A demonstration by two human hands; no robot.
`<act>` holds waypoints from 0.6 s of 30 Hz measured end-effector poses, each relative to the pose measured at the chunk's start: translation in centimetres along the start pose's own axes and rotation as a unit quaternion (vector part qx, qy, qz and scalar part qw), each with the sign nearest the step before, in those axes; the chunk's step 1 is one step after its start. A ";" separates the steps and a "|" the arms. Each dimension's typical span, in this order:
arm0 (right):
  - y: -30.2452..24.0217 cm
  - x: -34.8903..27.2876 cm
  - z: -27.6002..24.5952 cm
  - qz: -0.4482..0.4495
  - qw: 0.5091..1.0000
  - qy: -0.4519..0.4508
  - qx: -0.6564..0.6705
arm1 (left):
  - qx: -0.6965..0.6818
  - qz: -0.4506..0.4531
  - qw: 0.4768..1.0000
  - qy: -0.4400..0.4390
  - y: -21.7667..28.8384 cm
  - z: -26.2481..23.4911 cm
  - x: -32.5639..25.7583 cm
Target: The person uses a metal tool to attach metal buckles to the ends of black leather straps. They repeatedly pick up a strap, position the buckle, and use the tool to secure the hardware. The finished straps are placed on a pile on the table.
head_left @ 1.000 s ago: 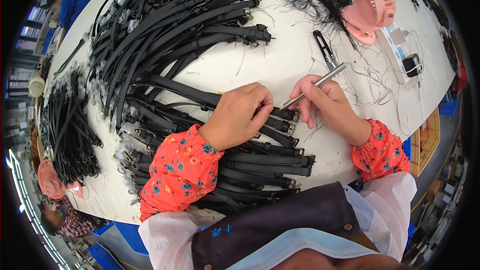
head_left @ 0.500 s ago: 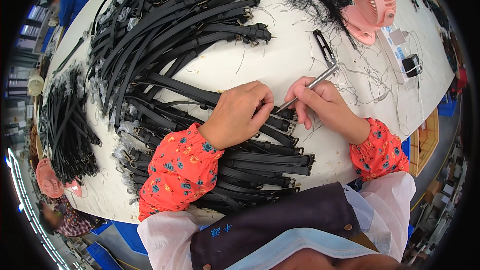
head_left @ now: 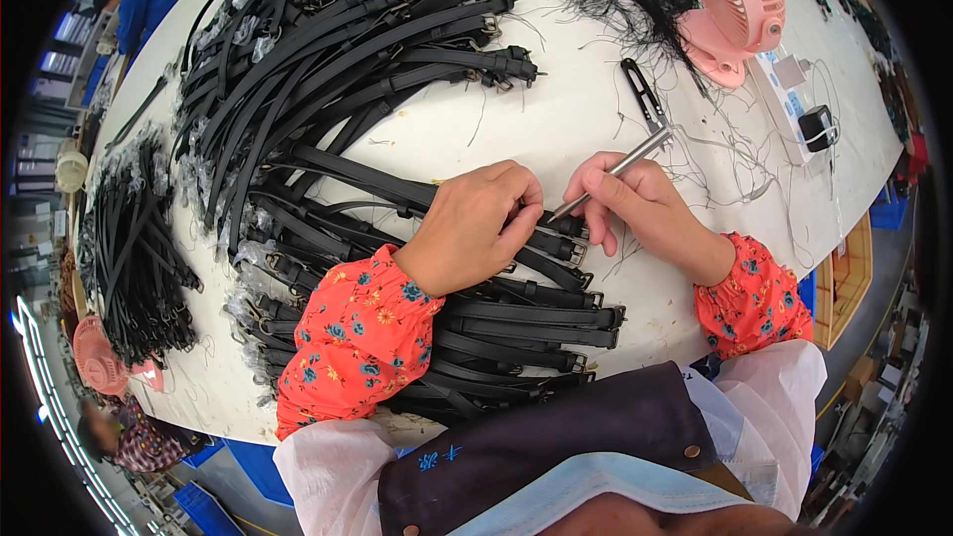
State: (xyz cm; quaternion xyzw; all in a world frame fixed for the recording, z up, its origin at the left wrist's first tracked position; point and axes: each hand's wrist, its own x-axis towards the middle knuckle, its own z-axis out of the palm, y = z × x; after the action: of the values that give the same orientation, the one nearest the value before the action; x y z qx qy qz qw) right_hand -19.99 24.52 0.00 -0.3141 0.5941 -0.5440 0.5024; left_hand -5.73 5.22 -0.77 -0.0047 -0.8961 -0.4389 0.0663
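The left hand [head_left: 475, 226] is covering the strap end [head_left: 556, 238] it is pressing — the tip of the metal tool [head_left: 615, 171] is vanishing behind its fingers. The pink fan [head_left: 735, 0], far right, is getting cut off by the rim.

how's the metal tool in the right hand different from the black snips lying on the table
The metal tool is a slim silver rod, pinched in the right hand with its tip at a black strap. The black snips are dark, two-bladed and wider, and lie untouched on the white table beyond that hand. The rod slants off the surface; the snips lie flat. Both are small hand tools.
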 end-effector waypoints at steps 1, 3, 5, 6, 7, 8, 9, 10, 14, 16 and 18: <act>0.1 0.0 0.0 -0.002 1.000 0.001 0.000 | 0.001 -0.001 1.000 -0.001 0.0 0.0 0.0; 0.1 0.0 0.0 -0.010 1.000 0.000 -0.003 | 0.002 -0.003 1.000 -0.003 0.1 -0.1 0.0; 0.1 0.0 0.0 -0.013 1.000 0.002 -0.004 | -0.010 -0.020 1.000 0.009 -0.1 0.0 -0.1; 0.0 0.0 0.0 -0.014 1.000 0.004 -0.003 | -0.015 -0.028 0.999 0.015 -0.2 0.1 -0.1; 0.0 0.0 0.0 -0.015 1.000 0.005 -0.002 | -0.038 -0.037 0.998 0.029 -0.3 0.1 -0.1; 0.0 0.0 0.0 -0.013 1.000 0.010 0.004 | -0.062 -0.045 0.996 0.044 -0.3 0.2 -0.1; 0.0 0.0 0.0 -0.011 1.000 0.016 0.011 | -0.085 -0.053 0.993 0.057 -0.4 0.2 0.0; 0.0 -0.1 0.0 -0.010 1.000 0.022 0.018 | -0.078 -0.043 0.995 0.035 -0.2 0.0 0.0; 0.3 0.0 -0.2 -0.018 0.998 0.042 0.036 | -0.050 -0.013 0.998 -0.021 0.6 -0.5 -0.2; 0.2 0.0 -0.2 -0.016 0.997 0.049 0.048 | -0.035 -0.005 0.999 -0.023 0.5 -0.3 -0.1; 0.3 0.0 -0.2 -0.018 0.997 0.047 0.054 | -0.020 0.000 1.000 -0.019 -0.2 0.1 -0.1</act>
State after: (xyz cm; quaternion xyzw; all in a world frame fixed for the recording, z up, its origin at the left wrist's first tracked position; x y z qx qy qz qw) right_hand -20.16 24.63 -0.33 -0.2712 0.5808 -0.5986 0.4804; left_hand -5.63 5.20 -0.98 -0.0149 -0.8881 -0.4568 0.0489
